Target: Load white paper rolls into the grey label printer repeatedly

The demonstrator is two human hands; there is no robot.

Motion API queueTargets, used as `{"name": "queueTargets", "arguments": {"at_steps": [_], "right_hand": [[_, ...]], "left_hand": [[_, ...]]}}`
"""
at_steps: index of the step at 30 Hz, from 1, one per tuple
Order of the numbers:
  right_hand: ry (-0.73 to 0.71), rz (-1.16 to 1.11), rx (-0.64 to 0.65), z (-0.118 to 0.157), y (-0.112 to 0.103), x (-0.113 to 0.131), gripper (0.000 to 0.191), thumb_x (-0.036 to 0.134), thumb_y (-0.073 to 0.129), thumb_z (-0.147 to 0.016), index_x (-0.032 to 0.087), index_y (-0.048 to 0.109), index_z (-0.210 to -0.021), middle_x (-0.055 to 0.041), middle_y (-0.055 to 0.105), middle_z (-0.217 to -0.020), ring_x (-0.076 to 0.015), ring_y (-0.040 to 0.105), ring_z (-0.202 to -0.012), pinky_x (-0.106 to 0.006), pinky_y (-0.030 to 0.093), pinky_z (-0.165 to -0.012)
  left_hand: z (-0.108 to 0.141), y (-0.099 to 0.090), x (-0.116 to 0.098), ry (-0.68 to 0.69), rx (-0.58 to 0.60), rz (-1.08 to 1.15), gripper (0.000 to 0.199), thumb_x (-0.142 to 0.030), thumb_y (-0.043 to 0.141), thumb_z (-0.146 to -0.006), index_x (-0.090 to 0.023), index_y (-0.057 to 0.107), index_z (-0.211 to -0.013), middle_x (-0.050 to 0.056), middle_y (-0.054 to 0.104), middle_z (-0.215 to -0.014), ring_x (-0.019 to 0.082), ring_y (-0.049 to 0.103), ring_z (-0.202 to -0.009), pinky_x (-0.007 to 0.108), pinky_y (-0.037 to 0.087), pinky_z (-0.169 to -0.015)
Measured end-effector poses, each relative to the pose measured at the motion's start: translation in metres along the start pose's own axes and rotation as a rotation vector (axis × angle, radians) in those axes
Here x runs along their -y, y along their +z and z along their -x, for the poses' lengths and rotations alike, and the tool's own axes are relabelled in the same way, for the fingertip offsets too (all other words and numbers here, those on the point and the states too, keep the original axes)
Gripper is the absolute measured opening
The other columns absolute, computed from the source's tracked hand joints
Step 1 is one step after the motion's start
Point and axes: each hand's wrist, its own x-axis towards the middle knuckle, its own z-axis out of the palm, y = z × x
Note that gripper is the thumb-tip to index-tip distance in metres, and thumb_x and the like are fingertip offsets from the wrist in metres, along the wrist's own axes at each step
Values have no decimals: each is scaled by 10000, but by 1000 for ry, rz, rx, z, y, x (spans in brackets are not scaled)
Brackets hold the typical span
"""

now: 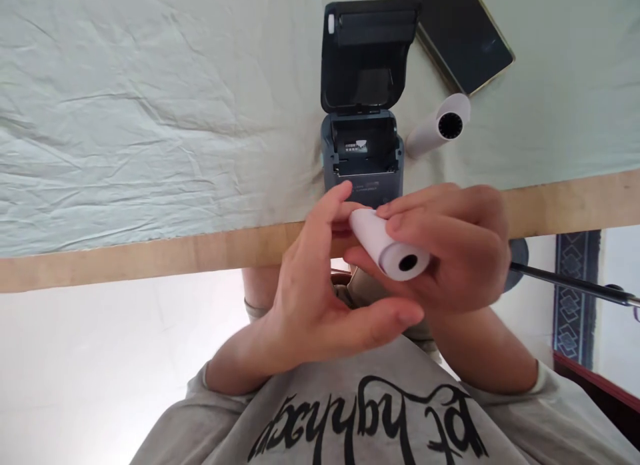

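Note:
In my right hand (450, 245) is a white paper roll (373, 233) with a dark hole in its core, gripped between thumb and fingers above the table edge. My left hand (320, 292) is beside the roll with its thumb spread wide; its fingertips are near the roll's far end, and whether they touch it I cannot tell. Just beyond both hands stands a small dark printer (363, 152) with its lid (367, 58) flipped up and its paper bay exposed. Part of the printer's front is hidden by my hands.
A second white paper roll (430, 135) lies to the right of the printer. Behind it rests a dark phone (457, 35). A pale green cloth (150, 118) covers the table up to a wooden edge (240, 248). Off to the right is a dark metal rod (575, 280).

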Motion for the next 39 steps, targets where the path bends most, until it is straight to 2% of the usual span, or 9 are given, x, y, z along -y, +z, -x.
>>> {"name": "queueTargets", "arguments": {"at_steps": [3, 6, 9, 12, 15, 20, 30, 35, 39], "right_hand": [[-51, -17, 22, 1, 6, -2, 296, 166, 674, -844, 425, 660, -987, 77, 772, -864, -194, 774, -807, -414, 641, -630], [-18, -71, 72, 3, 5, -7, 311, 178, 702, -841, 408, 652, -1044, 57, 786, -929, -205, 779, -846, -429, 670, -704], [-96, -163, 68, 4, 3, -12, 300, 165, 742, -827, 313, 663, -1075, 16, 800, -966, -204, 795, -883, -390, 678, -722], [-159, -221, 60, 3, 2, -16, 171, 163, 743, -853, 239, 681, -993, -21, 810, -964, -206, 804, -907, -364, 675, -732], [-158, -233, 50, 2, -1, -16, 117, 155, 726, -886, 256, 668, -881, -11, 812, -934, -201, 800, -880, -367, 674, -729], [-134, -233, 35, 3, -10, -17, 183, 130, 762, -854, 271, 646, -831, -5, 814, -934, -203, 795, -864, -375, 672, -715], [-130, -248, -15, 12, -2, -8, 181, 131, 759, -850, 238, 629, -786, -46, 799, -977, -183, 785, -915, -328, 671, -754], [-136, -285, 78, 11, -5, -5, 135, 160, 757, -882, 249, 658, -859, -46, 795, -1025, -196, 784, -1012, -349, 686, -854], [-177, -274, 92, 11, -6, -8, 86, 246, 666, -978, 243, 677, -892, -46, 806, -1022, -192, 777, -1057, -366, 666, -860]], "left_hand": [[-2, 1, -5, -8, -64, 188, 592, -655, 651, -989, -329, 460, -1445, 55, 702, -1213, 218, 752, -1019, 397, 692, -830], [-2, -3, -1, -90, -49, 294, 578, -622, 685, -978, -294, 510, -1420, 80, 707, -1255, 233, 755, -1041, 367, 696, -769], [-1, -7, 6, -106, -29, 428, 569, -582, 745, -946, -301, 568, -1409, 76, 723, -1264, 251, 760, -1040, 380, 693, -780], [-1, -9, 13, -99, -23, 568, 604, -531, 831, -889, -296, 609, -1400, 64, 732, -1245, 234, 756, -994, 368, 687, -810], [-1, -10, 17, -126, -29, 622, 602, -499, 849, -879, -327, 620, -1409, 49, 711, -1288, 234, 736, -1073, 341, 684, -841], [0, -9, 17, -131, -57, 636, 610, -454, 873, -860, -353, 629, -1409, 33, 686, -1333, 261, 694, -1205, 334, 683, -880], [0, -2, 11, -88, -54, 554, 517, -554, 790, -922, -365, 638, -1378, 40, 708, -1330, 265, 739, -1128, 356, 694, -795], [1, -2, 11, 10, -23, 447, 549, -606, 742, -945, -371, 584, -1416, 44, 683, -1347, 240, 749, -1031, 381, 688, -762], [0, -4, 14, 69, -29, 318, 572, -667, 690, -953, -365, 576, -1424, 64, 637, -1406, 296, 695, -1228, 490, 678, -963]]}}
